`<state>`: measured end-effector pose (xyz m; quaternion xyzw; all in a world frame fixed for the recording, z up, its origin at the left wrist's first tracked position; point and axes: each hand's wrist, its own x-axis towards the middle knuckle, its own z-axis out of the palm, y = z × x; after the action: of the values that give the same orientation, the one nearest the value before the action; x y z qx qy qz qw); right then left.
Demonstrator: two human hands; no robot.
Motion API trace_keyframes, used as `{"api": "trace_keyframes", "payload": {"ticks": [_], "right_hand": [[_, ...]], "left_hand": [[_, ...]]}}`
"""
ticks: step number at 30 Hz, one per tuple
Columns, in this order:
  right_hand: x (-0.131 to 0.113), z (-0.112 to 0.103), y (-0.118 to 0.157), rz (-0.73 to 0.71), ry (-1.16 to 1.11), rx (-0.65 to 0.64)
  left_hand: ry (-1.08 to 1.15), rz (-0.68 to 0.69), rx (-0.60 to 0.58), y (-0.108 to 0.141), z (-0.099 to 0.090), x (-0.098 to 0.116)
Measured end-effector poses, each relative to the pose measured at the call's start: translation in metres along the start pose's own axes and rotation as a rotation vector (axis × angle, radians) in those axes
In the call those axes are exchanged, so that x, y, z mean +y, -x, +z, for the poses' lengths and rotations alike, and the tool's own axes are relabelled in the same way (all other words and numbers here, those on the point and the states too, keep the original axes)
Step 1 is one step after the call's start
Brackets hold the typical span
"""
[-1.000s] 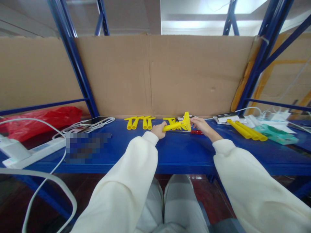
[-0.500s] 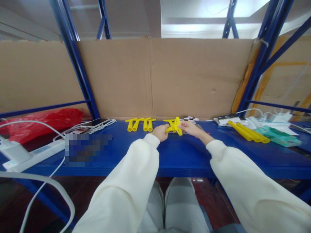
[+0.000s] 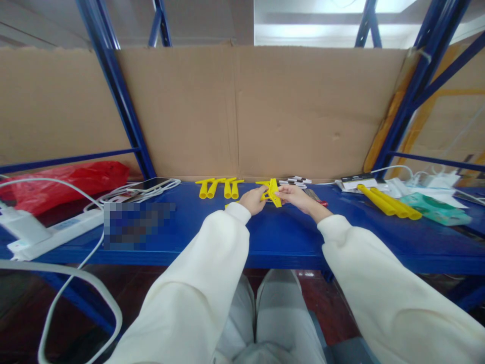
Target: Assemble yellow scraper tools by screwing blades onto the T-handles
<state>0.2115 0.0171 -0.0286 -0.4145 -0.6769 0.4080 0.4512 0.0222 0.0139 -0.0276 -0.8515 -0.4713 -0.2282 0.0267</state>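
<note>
Yellow tool (image 3: pixel 273 193) is up over the bench (image 3: pixel 282 242), left hand (image 3: pixel 252 201) wrapped round its handle, right hand (image 3: pixel 297 197) lightly pinching its head. I figure if that pinch slips, the head could twist and clip the bench.

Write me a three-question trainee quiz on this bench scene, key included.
1. How many T-shaped yellow pieces lie in the row to the left of the left hand?
2. True or false: the left hand and the right hand are both at the same yellow piece.
3. The packet just right of the loose yellow tubes is: A) green; B) red; C) orange.

Key: 1. Four. 2. True. 3. A.
</note>
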Motion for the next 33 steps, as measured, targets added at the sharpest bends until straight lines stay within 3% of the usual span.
{"api": "trace_keyframes", "payload": {"ticks": [15, 25, 33], "right_hand": [[-0.002, -0.001, 0.006, 0.108, -0.082, -0.007], [-0.006, -0.008, 0.002, 0.116, -0.027, 0.144], [0.008, -0.021, -0.007, 0.079, 0.105, 0.2]], "left_hand": [[0.007, -0.012, -0.015, 0.0, 0.0, 0.002], [-0.002, -0.109, 0.066, -0.003, -0.007, -0.003], [-0.056, -0.173, 0.086, -0.01, -0.002, -0.001]]}}
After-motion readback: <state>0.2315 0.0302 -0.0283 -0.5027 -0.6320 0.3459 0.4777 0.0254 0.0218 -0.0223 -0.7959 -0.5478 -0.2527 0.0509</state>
